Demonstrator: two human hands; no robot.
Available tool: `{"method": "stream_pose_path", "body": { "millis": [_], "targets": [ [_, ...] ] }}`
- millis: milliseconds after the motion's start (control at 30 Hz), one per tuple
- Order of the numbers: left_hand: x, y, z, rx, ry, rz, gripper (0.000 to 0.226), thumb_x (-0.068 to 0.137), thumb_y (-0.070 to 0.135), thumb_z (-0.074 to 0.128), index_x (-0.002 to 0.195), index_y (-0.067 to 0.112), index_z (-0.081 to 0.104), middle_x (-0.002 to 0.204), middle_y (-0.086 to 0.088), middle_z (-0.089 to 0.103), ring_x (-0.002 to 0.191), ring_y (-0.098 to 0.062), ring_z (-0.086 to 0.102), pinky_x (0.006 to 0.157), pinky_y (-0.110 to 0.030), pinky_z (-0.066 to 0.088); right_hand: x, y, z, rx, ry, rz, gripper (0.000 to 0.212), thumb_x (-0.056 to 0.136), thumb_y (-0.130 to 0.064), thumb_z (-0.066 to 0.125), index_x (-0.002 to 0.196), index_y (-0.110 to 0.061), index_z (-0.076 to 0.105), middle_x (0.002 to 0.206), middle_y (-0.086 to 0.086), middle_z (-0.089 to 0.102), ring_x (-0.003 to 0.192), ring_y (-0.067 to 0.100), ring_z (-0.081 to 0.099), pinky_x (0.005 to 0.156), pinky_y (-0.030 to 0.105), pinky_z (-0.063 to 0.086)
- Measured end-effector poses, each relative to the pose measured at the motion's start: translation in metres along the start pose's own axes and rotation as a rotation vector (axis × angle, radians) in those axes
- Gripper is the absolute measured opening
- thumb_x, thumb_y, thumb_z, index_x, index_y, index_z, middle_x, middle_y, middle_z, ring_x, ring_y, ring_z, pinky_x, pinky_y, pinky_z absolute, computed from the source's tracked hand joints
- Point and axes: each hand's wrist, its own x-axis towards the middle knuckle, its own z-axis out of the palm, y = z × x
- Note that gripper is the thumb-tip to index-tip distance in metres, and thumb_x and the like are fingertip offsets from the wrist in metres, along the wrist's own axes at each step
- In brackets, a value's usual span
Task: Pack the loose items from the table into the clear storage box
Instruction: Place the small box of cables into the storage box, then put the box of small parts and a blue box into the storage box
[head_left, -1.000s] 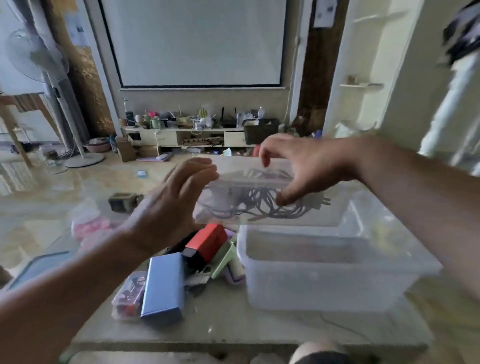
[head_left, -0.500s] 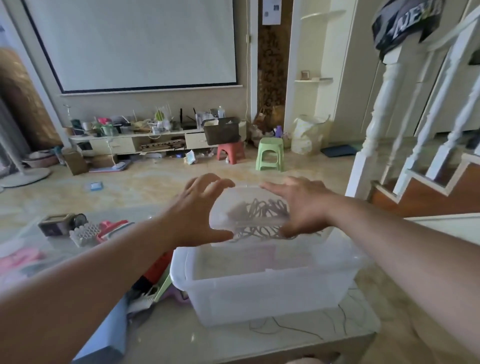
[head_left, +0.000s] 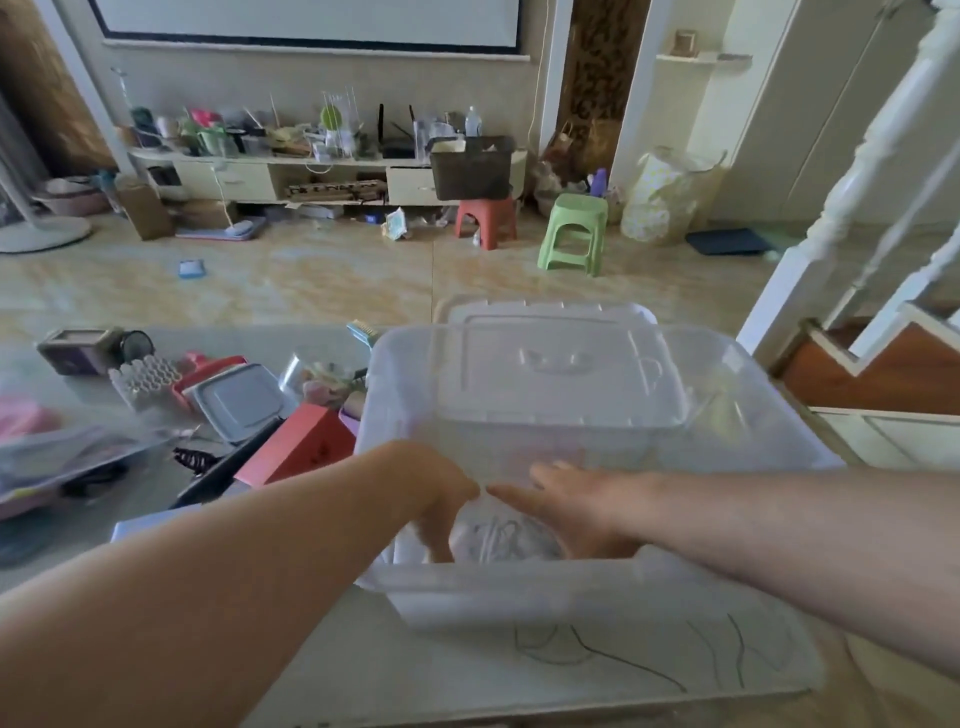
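Both hands lowered inside the large clear plastic storage box (head_left: 769, 405) on the pale marble-patterned table (head_left: 467, 670).

Left hand (head_left: 436, 499) and right hand (head_left: 576, 506) set at either side of a small clear container of tangled cables (head_left: 498, 538), low at the near wall of the box; fingers reaching down around it, actual grip not discernible. Clear lid (head_left: 550, 322) just behind the box. Loose items left of the box: red rectangular carton (head_left: 306, 447), grey-lidded tray (head_left: 239, 400).

Both hands, left hand (head_left: 441, 499) and right hand (head_left: 576, 514), hold a small container (head_left: 498, 540) inside the clear storage box (head_left: 753, 395)
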Motion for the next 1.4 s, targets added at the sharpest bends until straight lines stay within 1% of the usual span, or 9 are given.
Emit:
{"method": "stream_pose_path", "body": {
  "millis": [167,267,500,633,767,967,1200,1300,1400],
  "targets": [
    [0.009,0.006,0.002,0.245,-0.022,0.045,0.076,0.077,0.053,0.085,0.139,0.017,0.058,0.126,-0.001,0.066,0.113,-0.027,0.063,0.105,-0.042,0.050,0.006,0.012,0.007,0.137,-0.063,0.030,0.113,0.084,-0.058,0.077,0.165,-0.040,0.000,0.158,0.001,0.030,0.144,0.025,0.039,0.110,0.029,0.032],
    [-0.013,-0.005,-0.007,0.161,0.104,0.063,0.073,0.085,0.052,0.079,0.145,0.018,0.055,0.139,-0.002,0.062,0.125,-0.027,0.059,0.109,-0.040,0.045,-0.005,0.008,-0.008,0.179,-0.008,0.038,0.100,0.086,-0.062,0.072,0.164,-0.037,0.014,0.160,-0.004,0.037,0.144,0.018,0.041,0.114,0.027,0.033],
    [-0.155,-0.109,0.007,-0.685,1.031,0.066,0.042,0.095,0.039,0.066,0.135,0.044,0.054,0.108,0.015,0.064,0.095,-0.004,0.063,0.083,-0.024,0.051,-0.045,-0.068,-0.106,0.364,0.661,-0.077,0.043,0.090,-0.047,0.072,0.131,-0.040,0.063,0.124,-0.011,0.054,0.112,0.009,0.056,0.094,0.027,0.044],
    [-0.163,-0.159,0.099,-0.716,0.801,-0.306,0.068,0.074,0.067,0.063,0.137,0.043,0.053,0.140,0.000,0.051,0.119,-0.019,0.058,0.099,-0.038,0.051,-0.019,-0.171,-0.123,0.291,0.743,-0.340,0.037,0.091,-0.036,0.070,0.127,-0.031,0.069,0.115,-0.006,0.054,0.107,0.015,0.052,0.092,0.030,0.045],
    [-0.164,-0.170,0.187,-0.917,0.551,-0.534,0.097,0.076,0.061,0.076,0.157,0.043,0.024,0.155,-0.015,0.027,0.124,-0.033,0.054,0.107,-0.040,0.045,0.052,-0.258,-0.082,0.252,0.581,-0.248,0.052,0.084,-0.038,0.066,0.134,-0.031,0.057,0.121,0.002,0.050,0.120,0.029,0.053,0.094,0.046,0.052],
    [-0.147,-0.164,0.247,-1.155,0.593,-0.526,0.086,0.090,0.043,0.063,0.156,0.045,0.009,0.127,-0.013,0.048,0.090,-0.033,0.065,0.071,-0.045,0.064,0.106,-0.314,0.005,0.755,0.145,0.010,0.149,0.046,-0.080,0.073,0.160,-0.044,-0.015,0.162,0.010,0.022,0.145,0.032,0.040,0.114,0.041,0.041],
    [-0.134,-0.173,0.258,-1.169,0.738,-0.499,0.056,0.095,0.033,0.049,0.148,0.046,0.037,0.110,-0.009,0.067,0.084,-0.030,0.069,0.062,-0.036,0.060,0.102,-0.375,0.046,0.769,0.625,0.164,0.117,0.066,-0.071,0.078,0.155,-0.051,0.005,0.157,0.001,0.012,0.131,0.031,0.048,0.098,0.042,0.052],
    [-0.137,-0.191,0.270,-0.902,0.856,-0.665,0.039,0.098,0.036,0.044,0.135,0.045,0.056,0.129,-0.004,0.066,0.115,-0.033,0.058,0.094,-0.040,0.052,0.103,-0.367,0.043,0.690,0.659,0.195,0.104,0.069,-0.070,0.071,0.153,-0.050,0.015,0.143,-0.003,0.024,0.117,0.028,0.056,0.087,0.043,0.057],
    [-0.137,-0.194,0.282,-0.915,0.617,-0.766,0.066,0.093,0.057,0.054,0.153,0.045,0.030,0.148,-0.012,0.041,0.134,-0.041,0.039,0.107,-0.050,0.038,0.097,-0.350,0.042,0.682,0.667,0.165,0.099,0.066,-0.063,0.068,0.154,-0.050,0.027,0.135,-0.006,0.030,0.116,0.024,0.057,0.086,0.039,0.056]
  ]
}}
